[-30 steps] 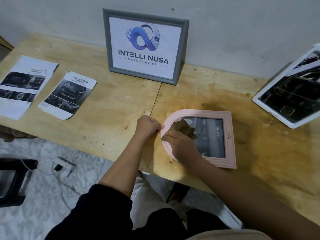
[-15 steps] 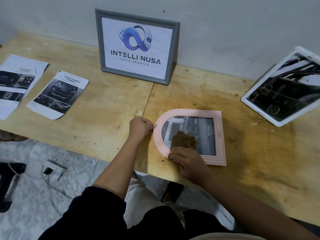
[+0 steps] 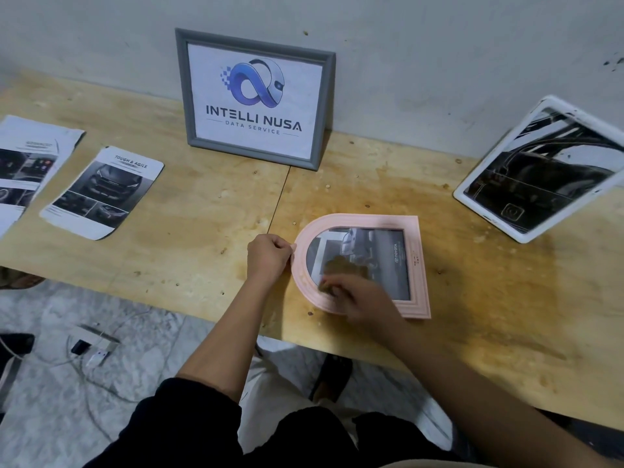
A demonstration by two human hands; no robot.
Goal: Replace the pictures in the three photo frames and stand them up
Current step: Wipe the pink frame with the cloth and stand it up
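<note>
A pink arched photo frame (image 3: 417,265) lies flat and face up near the front edge of the wooden table (image 3: 175,251), with a dark car picture behind its glass. My left hand (image 3: 268,258) pinches the rounded end of its rim. My right hand (image 3: 361,298) is blurred; its fingers lie on the frame's near rim and touch the glass, which mirrors them. A grey frame (image 3: 185,96) with a logo print stands against the wall. A white frame (image 3: 472,201) with a car picture stands tilted at the right.
Two loose car printouts lie at the left of the table, one small (image 3: 101,190) and one larger (image 3: 27,163) running off the view. On the floor below are cables and a charger (image 3: 91,346). The wall is just behind the table.
My right hand has slid from the frame's rounded end across the glass to its near rim. My left hand has kept its pinch on the rounded end.
</note>
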